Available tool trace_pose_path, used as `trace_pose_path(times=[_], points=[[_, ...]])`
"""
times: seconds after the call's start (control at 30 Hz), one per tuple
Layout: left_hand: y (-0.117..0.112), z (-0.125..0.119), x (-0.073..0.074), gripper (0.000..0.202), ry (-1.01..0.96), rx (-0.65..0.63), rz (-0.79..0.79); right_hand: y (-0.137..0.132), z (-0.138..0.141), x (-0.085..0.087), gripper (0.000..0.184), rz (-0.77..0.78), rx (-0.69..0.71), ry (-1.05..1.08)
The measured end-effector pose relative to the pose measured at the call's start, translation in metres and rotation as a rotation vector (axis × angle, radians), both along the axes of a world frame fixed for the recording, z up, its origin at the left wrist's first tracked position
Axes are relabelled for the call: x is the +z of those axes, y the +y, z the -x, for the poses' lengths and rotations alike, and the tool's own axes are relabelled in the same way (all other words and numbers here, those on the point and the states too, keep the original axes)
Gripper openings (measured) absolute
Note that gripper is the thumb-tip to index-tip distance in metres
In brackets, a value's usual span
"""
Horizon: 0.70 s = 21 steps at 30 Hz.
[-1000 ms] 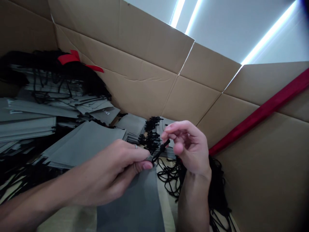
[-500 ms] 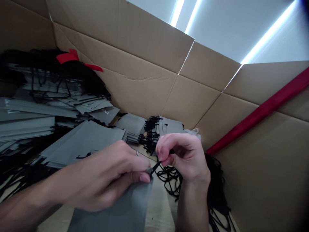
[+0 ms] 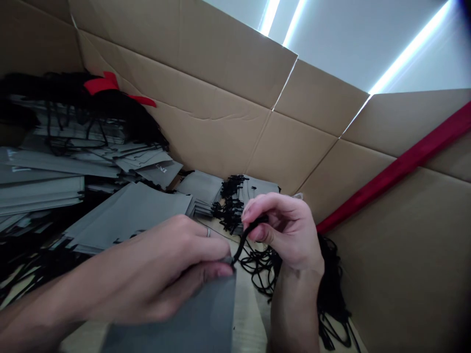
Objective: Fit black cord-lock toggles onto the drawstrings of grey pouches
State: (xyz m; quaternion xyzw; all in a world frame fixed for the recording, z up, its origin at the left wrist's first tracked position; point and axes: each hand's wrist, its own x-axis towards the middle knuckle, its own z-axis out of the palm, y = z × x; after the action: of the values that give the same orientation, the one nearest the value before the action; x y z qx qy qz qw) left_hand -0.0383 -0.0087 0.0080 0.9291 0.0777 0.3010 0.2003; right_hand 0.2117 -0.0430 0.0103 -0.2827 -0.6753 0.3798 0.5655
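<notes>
A grey paper bag (image 3: 191, 314) is pinched near its upper right corner by my left hand (image 3: 172, 264), which wears a ring. From that corner a black cord (image 3: 243, 240) curves up to my right hand (image 3: 287, 225). The thumb and fingertips of my right hand are closed on the cord. Where the cord meets the bag, the left fingers partly cover the spot. Loose black cords (image 3: 259, 269) lie behind and below my right wrist.
Cardboard walls (image 3: 217, 93) surround the work surface. Grey bags (image 3: 136, 211) lie stacked at the left, with black cords and a red strip (image 3: 101, 85) on top. Smaller grey stacks (image 3: 202, 186) stand at the back. A dark red band (image 3: 397, 166) crosses the right wall.
My right hand has moved slightly up and right, and a longer stretch of black cord now shows between the hands. The left hand keeps its hold on the bag.
</notes>
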Motion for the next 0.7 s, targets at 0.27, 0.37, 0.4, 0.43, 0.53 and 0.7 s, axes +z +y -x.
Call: trace_pose_path(times=[0.27,0.37,0.4,0.43,0.53,0.7], points=[[0.008,-0.019,-0.006,0.024,-0.127,0.157,0.298,-0.015,0.007,0.007,0.026,-0.101,-0.280,-0.277],[0.010,-0.022,-0.010,0.029,-0.156,0.178,0.306,-0.014,0.010,0.002,0.046,-0.122,-0.313,-0.190],[0.010,-0.023,-0.011,0.031,-0.156,0.182,0.300,-0.014,0.010,0.001,0.044,-0.140,-0.322,-0.182],[0.010,-0.023,-0.011,0.032,-0.154,0.184,0.294,-0.014,0.010,0.000,0.039,-0.165,-0.331,-0.197],[0.009,-0.023,-0.009,0.036,-0.148,0.162,0.287,-0.013,0.011,-0.003,0.037,-0.218,-0.312,-0.256],[0.008,-0.022,-0.006,0.035,-0.156,0.138,0.272,-0.011,0.009,0.000,0.039,-0.275,-0.247,-0.348]])
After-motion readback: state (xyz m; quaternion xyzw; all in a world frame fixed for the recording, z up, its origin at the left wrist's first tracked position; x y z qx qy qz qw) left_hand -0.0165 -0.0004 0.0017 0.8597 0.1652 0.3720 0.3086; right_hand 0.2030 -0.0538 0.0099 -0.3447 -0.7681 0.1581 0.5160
